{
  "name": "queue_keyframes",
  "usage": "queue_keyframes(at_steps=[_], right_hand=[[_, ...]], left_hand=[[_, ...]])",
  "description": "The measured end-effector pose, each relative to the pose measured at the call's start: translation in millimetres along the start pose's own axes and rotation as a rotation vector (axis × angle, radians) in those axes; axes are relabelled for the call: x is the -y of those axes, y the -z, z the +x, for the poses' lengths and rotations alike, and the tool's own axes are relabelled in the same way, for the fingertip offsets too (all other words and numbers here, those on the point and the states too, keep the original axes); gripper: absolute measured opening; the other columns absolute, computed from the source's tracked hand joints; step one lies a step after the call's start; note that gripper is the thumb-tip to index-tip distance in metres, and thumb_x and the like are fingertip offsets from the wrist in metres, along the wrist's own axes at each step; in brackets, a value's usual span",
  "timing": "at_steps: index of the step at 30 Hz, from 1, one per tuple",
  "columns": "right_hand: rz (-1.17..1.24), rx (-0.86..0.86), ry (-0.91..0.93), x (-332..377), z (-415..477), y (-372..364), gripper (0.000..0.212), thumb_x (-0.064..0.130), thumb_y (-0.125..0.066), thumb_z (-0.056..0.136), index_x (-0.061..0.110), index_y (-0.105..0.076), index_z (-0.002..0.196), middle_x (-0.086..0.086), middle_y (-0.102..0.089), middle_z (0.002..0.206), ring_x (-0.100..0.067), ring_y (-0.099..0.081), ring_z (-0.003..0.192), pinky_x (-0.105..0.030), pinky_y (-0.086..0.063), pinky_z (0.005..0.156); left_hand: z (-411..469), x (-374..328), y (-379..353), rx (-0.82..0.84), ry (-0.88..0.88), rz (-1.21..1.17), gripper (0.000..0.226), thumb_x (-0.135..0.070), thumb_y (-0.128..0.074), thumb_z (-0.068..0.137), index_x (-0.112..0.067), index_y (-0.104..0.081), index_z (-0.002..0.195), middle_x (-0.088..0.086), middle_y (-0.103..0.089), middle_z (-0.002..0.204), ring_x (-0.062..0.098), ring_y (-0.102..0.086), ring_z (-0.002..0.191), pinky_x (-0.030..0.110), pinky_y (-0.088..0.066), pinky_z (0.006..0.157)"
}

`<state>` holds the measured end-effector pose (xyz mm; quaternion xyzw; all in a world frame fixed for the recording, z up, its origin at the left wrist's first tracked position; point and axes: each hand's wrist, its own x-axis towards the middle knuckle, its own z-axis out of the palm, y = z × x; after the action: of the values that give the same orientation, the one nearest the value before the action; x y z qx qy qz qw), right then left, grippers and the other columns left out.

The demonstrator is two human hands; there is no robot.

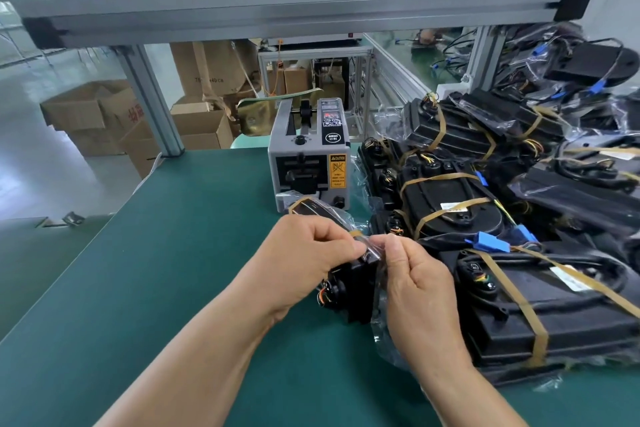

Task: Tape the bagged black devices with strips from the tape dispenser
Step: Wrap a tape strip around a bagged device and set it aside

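Beyond the hands, directly ahead, a grey tape dispenser [310, 156] stands on the green bench mat [156, 270]. To the right of the right hand lies a crowded stack of bagged and taped devices [485, 215], bound with brown strips, one blue connector [488, 242] lying just beside that hand. An aluminium frame beam [294, 10] crosses overhead; cardboard boxes [104, 114] sit on the floor far left.

The bagged black device [349, 291] sits between the two hands, black plastic with coloured wires at its lower left, and a brown strip shows at its far end. The left hand [308, 253] and right hand [415, 284] each pinch the clear bag film [372, 248] above it, fingers curled.

Whether a tape strip lies between the fingertips cannot be determined. The hands cover the device's middle.
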<state>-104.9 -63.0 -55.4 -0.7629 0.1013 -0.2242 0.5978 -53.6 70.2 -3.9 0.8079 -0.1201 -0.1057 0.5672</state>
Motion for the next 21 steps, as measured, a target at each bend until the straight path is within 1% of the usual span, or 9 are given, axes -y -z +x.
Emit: queue_keyframes(at_steps=[5, 7, 9, 11, 13, 16, 19, 21], right_hand=[[0.02, 0.011, 0.016, 2.0, -1.8, -0.6, 0.037, 0.025, -0.046, 0.105, 0.035, -0.07, 0.079, 0.011, -0.073, 0.077, -0.008, -0.065, 0.071, -0.021, -0.049, 0.063], [0.026, 0.019, 0.019, 2.5, -2.2, -0.6, 0.037, 0.025, -0.046, 0.105, 0.034, -0.071, 0.079, 0.01, -0.073, 0.076, -0.008, -0.064, 0.07, -0.019, -0.049, 0.061], [0.022, 0.022, 0.022, 1.8, -2.3, -0.6, 0.036, 0.025, -0.046, 0.105, 0.034, -0.071, 0.08, 0.01, -0.072, 0.076, -0.009, -0.064, 0.071, -0.02, -0.049, 0.062], [0.02, 0.024, 0.023, 1.4, -2.2, -0.8, 0.037, 0.025, -0.046, 0.105, 0.036, -0.071, 0.08, 0.009, -0.072, 0.077, -0.009, -0.064, 0.072, -0.024, -0.049, 0.064], [0.026, 0.025, 0.016, 1.0, -2.2, -0.5, 0.037, 0.026, -0.046, 0.105, 0.036, -0.071, 0.08, 0.01, -0.073, 0.077, -0.009, -0.064, 0.072, -0.023, -0.049, 0.064], [0.031, 0.025, 0.009, 0.7, -2.2, -0.4, 0.035, 0.027, -0.046, 0.104, 0.035, -0.072, 0.082, 0.009, -0.073, 0.077, -0.009, -0.065, 0.071, -0.023, -0.049, 0.063], [0.025, 0.025, 0.008, 0.4, -2.5, -0.2, 0.034, 0.028, -0.046, 0.104, 0.034, -0.072, 0.083, 0.006, -0.072, 0.076, -0.011, -0.063, 0.069, -0.026, -0.049, 0.063], [0.034, 0.026, 0.001, 0.4, -2.6, 0.0, 0.034, 0.028, -0.046, 0.104, 0.035, -0.072, 0.083, 0.003, -0.072, 0.076, -0.013, -0.063, 0.069, -0.028, -0.049, 0.064]], left_hand=[[4.0, 0.5, 0.4, -0.004, -0.008, 0.047, 0.02, -0.022, -0.078, 0.078, -0.021, -0.072, 0.06, -0.008, -0.071, 0.065, -0.001, -0.063, 0.061, 0.007, -0.046, 0.058], [4.9, 1.2, 0.1, -0.02, -0.019, 0.086, 0.019, -0.023, -0.079, 0.078, -0.018, -0.071, 0.062, -0.003, -0.07, 0.064, 0.002, -0.062, 0.061, 0.012, -0.049, 0.058], [6.2, 2.3, -0.3, -0.033, -0.027, 0.127, 0.018, -0.025, -0.079, 0.078, -0.016, -0.07, 0.065, 0.002, -0.07, 0.066, 0.006, -0.06, 0.061, 0.017, -0.05, 0.06], [6.7, 3.0, 0.0, -0.028, -0.032, 0.154, 0.019, -0.028, -0.078, 0.078, -0.017, -0.069, 0.067, 0.0, -0.068, 0.064, 0.007, -0.058, 0.06, 0.017, -0.049, 0.058], [6.7, 3.8, 0.5, -0.021, -0.042, 0.169, 0.019, -0.029, -0.078, 0.078, -0.015, -0.069, 0.068, -0.003, -0.064, 0.062, 0.007, -0.055, 0.058, 0.015, -0.046, 0.056], [6.7, 5.2, 0.2, -0.027, -0.055, 0.183, 0.02, -0.029, -0.078, 0.077, -0.013, -0.068, 0.069, -0.007, -0.058, 0.056, 0.009, -0.049, 0.054, 0.018, -0.044, 0.054], [6.0, 6.9, -1.1, -0.042, -0.067, 0.206, 0.019, -0.033, -0.077, 0.075, -0.017, -0.069, 0.069, -0.013, -0.053, 0.05, 0.008, -0.046, 0.049, 0.023, -0.044, 0.054], [5.0, 9.5, -2.0, -0.062, -0.079, 0.212, 0.018, -0.036, -0.077, 0.073, -0.021, -0.068, 0.07, -0.015, -0.05, 0.048, 0.005, -0.043, 0.046, 0.019, -0.041, 0.051]])
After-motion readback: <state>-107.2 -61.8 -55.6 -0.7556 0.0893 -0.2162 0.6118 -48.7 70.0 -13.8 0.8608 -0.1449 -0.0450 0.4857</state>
